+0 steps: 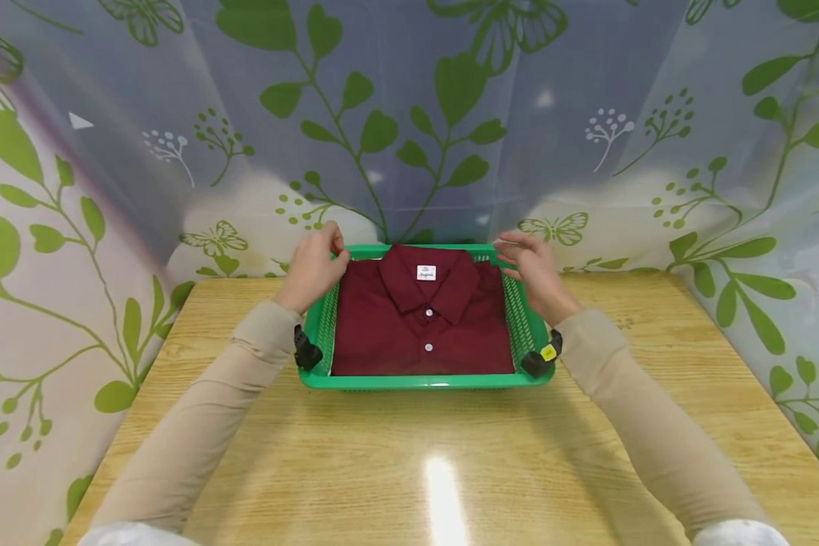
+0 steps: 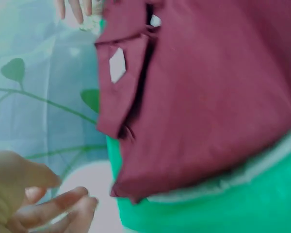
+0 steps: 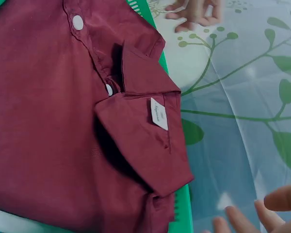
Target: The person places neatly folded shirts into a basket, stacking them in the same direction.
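Observation:
A maroon collared shirt [image 1: 409, 334], folded with its collar at the far side, lies in a green plastic basket [image 1: 423, 382]. White buttons run down its front, and a white label [image 1: 426, 273] shows inside the collar. Over the basket's back left corner is my left hand [image 1: 314, 267], its fingers loosely bent and holding nothing. On the opposite side, my right hand [image 1: 534, 271] hovers by the back right corner with fingers spread and nothing in them. Both wrist views show the fingers apart from the shirt.
The basket stands on a wooden table [image 1: 382, 455] near its back edge. Behind and at both sides hangs a curtain [image 1: 409, 136] printed with green leaves and butterflies. A black strapped device [image 1: 307, 350] is on the left wrist, another [image 1: 538, 361] on the right.

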The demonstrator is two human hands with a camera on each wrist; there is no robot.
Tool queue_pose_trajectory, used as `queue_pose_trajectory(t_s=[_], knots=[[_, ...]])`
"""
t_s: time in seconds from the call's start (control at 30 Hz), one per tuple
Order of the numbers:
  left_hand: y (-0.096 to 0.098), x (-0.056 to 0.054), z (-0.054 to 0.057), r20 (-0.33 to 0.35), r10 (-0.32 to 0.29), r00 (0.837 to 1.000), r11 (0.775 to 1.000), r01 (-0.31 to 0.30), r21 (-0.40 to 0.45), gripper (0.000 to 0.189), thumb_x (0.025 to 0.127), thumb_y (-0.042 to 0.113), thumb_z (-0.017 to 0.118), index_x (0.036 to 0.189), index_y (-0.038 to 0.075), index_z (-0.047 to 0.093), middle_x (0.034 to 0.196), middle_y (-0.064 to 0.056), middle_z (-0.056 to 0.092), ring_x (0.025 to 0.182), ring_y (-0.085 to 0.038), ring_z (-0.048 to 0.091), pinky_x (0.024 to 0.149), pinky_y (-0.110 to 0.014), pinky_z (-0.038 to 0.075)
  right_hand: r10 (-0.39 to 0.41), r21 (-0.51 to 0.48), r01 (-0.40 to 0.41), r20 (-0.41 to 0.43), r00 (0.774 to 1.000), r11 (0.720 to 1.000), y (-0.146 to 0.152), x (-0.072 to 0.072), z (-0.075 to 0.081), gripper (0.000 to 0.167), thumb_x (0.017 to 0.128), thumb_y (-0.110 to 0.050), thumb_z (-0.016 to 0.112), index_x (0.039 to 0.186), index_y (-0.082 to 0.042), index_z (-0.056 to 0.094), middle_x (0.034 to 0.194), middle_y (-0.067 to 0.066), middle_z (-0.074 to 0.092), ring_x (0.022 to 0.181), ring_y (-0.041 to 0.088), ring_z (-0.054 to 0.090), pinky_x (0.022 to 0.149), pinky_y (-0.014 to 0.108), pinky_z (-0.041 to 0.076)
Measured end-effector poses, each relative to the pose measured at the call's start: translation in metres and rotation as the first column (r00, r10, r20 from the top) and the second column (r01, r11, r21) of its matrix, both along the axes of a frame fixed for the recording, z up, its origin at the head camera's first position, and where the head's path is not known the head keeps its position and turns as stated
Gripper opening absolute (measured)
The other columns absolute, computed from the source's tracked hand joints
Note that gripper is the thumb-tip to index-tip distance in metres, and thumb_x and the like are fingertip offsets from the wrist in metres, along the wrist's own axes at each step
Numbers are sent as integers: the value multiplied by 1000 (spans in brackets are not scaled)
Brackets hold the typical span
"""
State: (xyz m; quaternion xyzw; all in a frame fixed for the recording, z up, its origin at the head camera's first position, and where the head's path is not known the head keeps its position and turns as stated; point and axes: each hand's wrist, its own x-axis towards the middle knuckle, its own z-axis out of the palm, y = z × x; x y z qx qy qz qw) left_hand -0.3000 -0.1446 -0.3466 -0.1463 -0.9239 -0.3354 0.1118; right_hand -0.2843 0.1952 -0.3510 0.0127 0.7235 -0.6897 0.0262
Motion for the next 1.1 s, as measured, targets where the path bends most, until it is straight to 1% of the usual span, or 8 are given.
queue_pose_trajectory(t_s=[0.13,0.23,0.3,0.57,0.73,0.97,1.03,1.1], knots=[[12,-3,6,139,-149,979,988,143,54,10,100,12,55,101,3,59,102,-16,67,80,-31,63,66,-36,47,-3,61,4,-16,1000,998,-4,-1,5,32,105,-13,45,133,-2,55,129,17,61,113,25,59,105,49,39],[20,-5,9,298,-277,913,961,263,87,23,104,12,48,114,-2,63,113,-20,66,97,-35,64,72,-37,51,123,141,-130,58,991,981,-7,-6,7,34,105,-13,44,132,3,56,126,19,63,111,29,61,102,49,42],[23,-7,9,377,-321,869,946,313,85,28,106,10,43,121,-3,63,118,-20,65,102,-36,61,73,-36,50,216,221,-238,119,969,946,-9,-10,6,36,105,-14,44,134,5,54,129,21,61,117,32,59,103,49,41],[21,-16,2,552,-334,764,915,403,-3,38,107,9,35,138,1,54,141,-17,52,115,-32,52,70,-36,46,408,399,-458,208,889,794,-9,-21,-8,43,100,-3,34,140,6,48,143,25,49,131,41,47,108,54,33],[21,-16,-1,647,-293,704,912,409,-33,40,109,16,34,145,6,48,152,-17,39,133,-33,42,85,-48,51,482,441,-542,249,840,716,-7,-25,-12,54,91,6,32,144,11,40,147,29,42,137,43,39,113,50,30],[15,-13,-5,704,-253,664,909,412,-62,42,109,20,34,148,11,45,156,-16,34,142,-34,34,93,-52,50,518,561,-615,346,782,554,-11,-21,-9,50,100,-3,36,149,8,35,153,26,35,141,41,33,115,49,26],[15,-12,-5,692,-259,674,902,424,-75,41,109,19,35,147,10,46,153,-15,38,137,-33,40,91,-50,51,520,577,-612,343,782,540,-12,-19,-7,48,102,-5,35,149,7,35,154,25,34,141,41,33,115,49,27],[18,-12,-5,648,-288,705,886,453,-99,39,108,17,36,143,7,50,146,-16,46,118,-34,53,84,-46,53,518,585,-596,321,793,550,-14,-18,-6,47,102,-4,34,148,7,38,153,25,36,141,41,33,114,49,28]])
